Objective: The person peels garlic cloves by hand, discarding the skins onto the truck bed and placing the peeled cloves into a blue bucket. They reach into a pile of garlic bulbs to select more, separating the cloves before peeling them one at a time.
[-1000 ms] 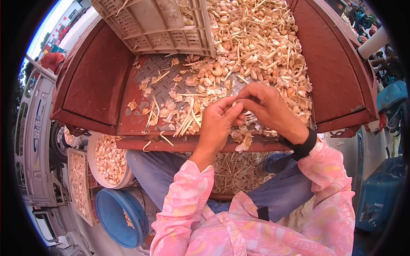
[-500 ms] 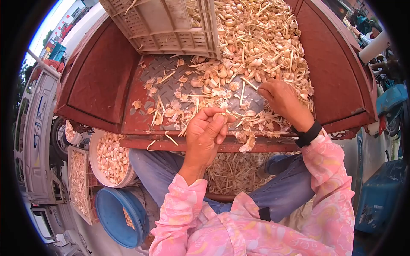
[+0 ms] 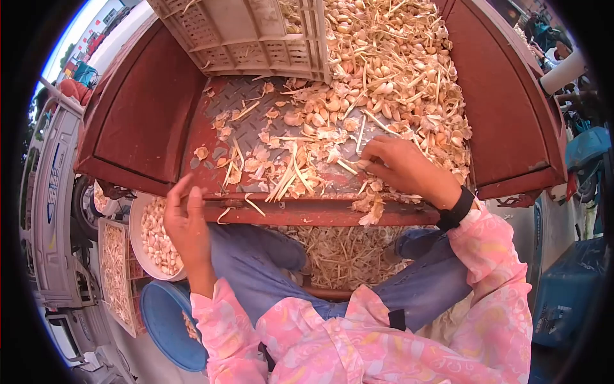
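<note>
Garlic cloves with dry skins and stems (image 3: 396,70) are heaped in a red metal truck bed (image 3: 144,109). My left hand (image 3: 187,224) is raised beside the white bucket of cloves (image 3: 160,240), fingers apart, nothing visible in it. Over the bed's front part, my right hand (image 3: 400,165) has thumb and fingers bent together near a garlic stem (image 3: 347,166); whether its fingertips pinch the stem end is hard to make out. Thin stems (image 3: 294,176) and loose skins lie on the bed floor between the two hands.
A white plastic crate (image 3: 246,38) stands tilted at the back left of the bed. A blue bucket (image 3: 169,326) and a crate of garlic (image 3: 116,275) are at the lower left. Stems and skins (image 3: 348,253) lie below the bed edge between my legs.
My left hand has moved left and down from the bed's front edge to the white bucket, and its fingers have opened. My right hand has shifted left and slightly down.
</note>
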`<state>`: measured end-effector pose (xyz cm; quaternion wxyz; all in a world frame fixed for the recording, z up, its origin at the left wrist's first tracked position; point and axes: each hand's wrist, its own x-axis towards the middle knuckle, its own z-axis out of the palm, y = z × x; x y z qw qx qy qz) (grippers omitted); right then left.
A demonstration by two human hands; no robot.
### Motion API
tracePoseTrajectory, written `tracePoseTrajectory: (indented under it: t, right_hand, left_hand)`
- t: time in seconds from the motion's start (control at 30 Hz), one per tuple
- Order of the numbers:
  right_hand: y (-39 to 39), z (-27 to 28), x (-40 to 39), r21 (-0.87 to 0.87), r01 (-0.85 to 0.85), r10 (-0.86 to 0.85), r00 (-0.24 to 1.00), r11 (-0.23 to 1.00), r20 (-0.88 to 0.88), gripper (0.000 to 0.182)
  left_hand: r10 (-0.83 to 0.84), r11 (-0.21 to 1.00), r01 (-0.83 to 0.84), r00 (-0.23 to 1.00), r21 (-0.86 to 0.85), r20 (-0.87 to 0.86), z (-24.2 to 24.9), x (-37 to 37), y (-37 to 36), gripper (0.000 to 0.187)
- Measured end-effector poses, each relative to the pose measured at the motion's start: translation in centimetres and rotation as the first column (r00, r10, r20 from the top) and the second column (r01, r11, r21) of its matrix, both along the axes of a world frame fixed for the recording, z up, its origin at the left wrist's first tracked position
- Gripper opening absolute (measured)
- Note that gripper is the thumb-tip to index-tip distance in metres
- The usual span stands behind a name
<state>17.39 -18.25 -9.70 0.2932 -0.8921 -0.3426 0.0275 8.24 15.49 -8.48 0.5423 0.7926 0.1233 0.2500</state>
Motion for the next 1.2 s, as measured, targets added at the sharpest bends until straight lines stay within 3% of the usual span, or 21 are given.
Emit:
tracePoseTrajectory:
  t: [0.03, 0.1, 0.17, 0.27, 0.37, 0.43, 0.47, 0.53, 0.57, 0.63, 0.67, 0.77, 0.93, 1.1, 1.2]
  right_hand:
    - [0.9, 0.6, -0.2, 0.073, -0.039, 0.042, 0.998, 0.997, -0.044, 0.009]
    - [1.5, 1.2, -0.9, 0.225, 0.03, 0.008, 0.986, 0.974, -0.166, 0.009]
    - [1.9, 1.2, -1.4, 0.367, 0.062, 0.02, 0.976, 0.928, -0.215, 0.009]
    - [2.1, 1.2, -1.9, 0.42, 0.052, 0.034, 0.98, 0.906, -0.194, 0.007]
    - [1.8, 0.2, -1.9, 0.556, 0.19, 0.104, 0.885, 0.809, -0.454, 0.007]
    - [1.7, -0.2, -1.6, 0.624, 0.239, 0.18, 0.827, 0.744, -0.532, 0.009]
    - [1.8, -0.3, -1.5, 0.654, 0.265, 0.223, 0.796, 0.709, -0.564, 0.01]
    - [2.0, -0.9, -1.4, 0.635, 0.282, 0.171, 0.814, 0.719, -0.555, 0.012]
    - [2.0, -1.0, -1.5, 0.623, 0.292, 0.145, 0.82, 0.726, -0.553, 0.012]
    - [2.1, -0.5, -1.5, 0.444, 0.072, 0.006, 0.985, 0.893, -0.172, 0.012]
    - [2.1, -0.1, -1.4, 0.305, -0.001, -0.016, 0.999, 0.952, 0.052, 0.012]
    - [2.6, 0.6, -2.0, 0.095, -0.017, 0.005, 0.992, 0.995, 0.123, 0.014]
    - [2.8, 1.5, -2.2, -0.068, -0.021, 0.028, 0.994, 0.997, 0.105, 0.018]
    - [2.4, 1.4, -2.1, -0.113, -0.043, 0.052, 0.995, 0.993, 0.08, 0.022]
    - [2.7, 2.4, -2.3, -0.05, 0.016, -0.016, 1.0, 0.999, -0.005, 0.022]
  left_hand:
    - [-0.167, 0.978, 0.161, 0.986, -0.131, -0.03, 0.5, 0.2, -3.8, 0.028]
    - [-0.495, 0.813, 0.445, 0.868, -0.374, -0.043, -0.1, 1.1, -10.1, 0.026]
    - [-0.605, 0.678, 0.5, 0.796, -0.54, -0.022, -2.0, 2.2, -13.9, 0.024]
    - [-0.585, 0.654, 0.473, 0.811, -0.591, 0.002, -3.8, 2.9, -15.5, 0.022]
    - [-0.552, 0.65, 0.456, 0.833, -0.608, 0.036, -4.0, 3.2, -15.5, 0.019]
    - [-0.541, 0.621, 0.457, 0.838, -0.637, 0.073, -4.1, 3.4, -15.6, 0.017]
    - [-0.556, 0.525, 0.45, 0.824, -0.722, 0.109, -4.3, 3.4, -15.5, 0.017]
    - [-0.573, 0.307, 0.423, 0.797, -0.853, 0.189, -4.6, 3.4, -15.5, 0.017]
    - [-0.58, 0.279, 0.408, 0.793, -0.869, 0.186, -4.6, 3.5, -15.6, 0.017]
    - [-0.592, 0.219, 0.374, 0.785, -0.901, 0.182, -4.5, 3.5, -16.0, 0.018]
    - [-0.601, 0.214, 0.35, 0.783, -0.912, 0.16, -4.2, 3.5, -16.2, 0.017]
    - [-0.625, 0.197, 0.302, 0.771, -0.933, 0.118, -3.9, 3.7, -16.3, 0.015]
    - [-0.617, 0.116, 0.246, 0.777, -0.962, 0.125, -6.2, 4.2, -15.8, 0.013]
    - [-0.634, 0.366, 0.35, 0.772, -0.863, 0.044, -6.0, 4.3, -15.4, 0.011]
    - [-0.581, 0.512, 0.383, 0.814, -0.769, 0.019, -5.4, 4.4, -15.8, 0.015]
